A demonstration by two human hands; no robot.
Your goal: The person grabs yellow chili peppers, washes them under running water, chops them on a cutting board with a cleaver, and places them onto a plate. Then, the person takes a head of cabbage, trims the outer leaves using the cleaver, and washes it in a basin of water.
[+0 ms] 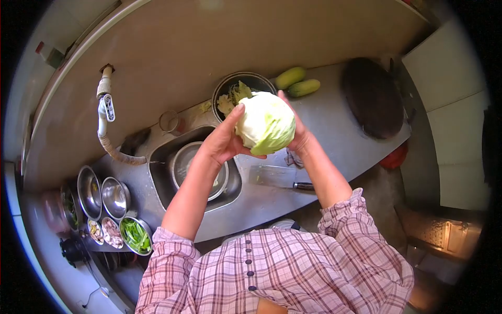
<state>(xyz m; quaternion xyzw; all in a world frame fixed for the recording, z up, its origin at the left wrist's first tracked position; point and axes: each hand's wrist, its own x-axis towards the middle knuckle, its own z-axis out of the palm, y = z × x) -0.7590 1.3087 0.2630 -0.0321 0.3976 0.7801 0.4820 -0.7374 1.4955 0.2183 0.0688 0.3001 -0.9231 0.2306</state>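
A round pale-green cabbage is held up between both hands, above the counter and in front of a dark bowl. My left hand grips its left side, thumb near the top and fingers curling underneath. On the opposite side my right hand is pressed against the cabbage, its fingers partly hidden behind it. Behind the cabbage, the bowl contains loose leaves. Below the hands a cleaver with a dark handle lies flat on the counter, near a crumpled cloth.
A metal sink holding a basin is on the left, under a tap. Several bowls of food, including chopped greens, stand further left. Two green cucumber-like vegetables lie by the wall. A large dark round lid or pan sits right.
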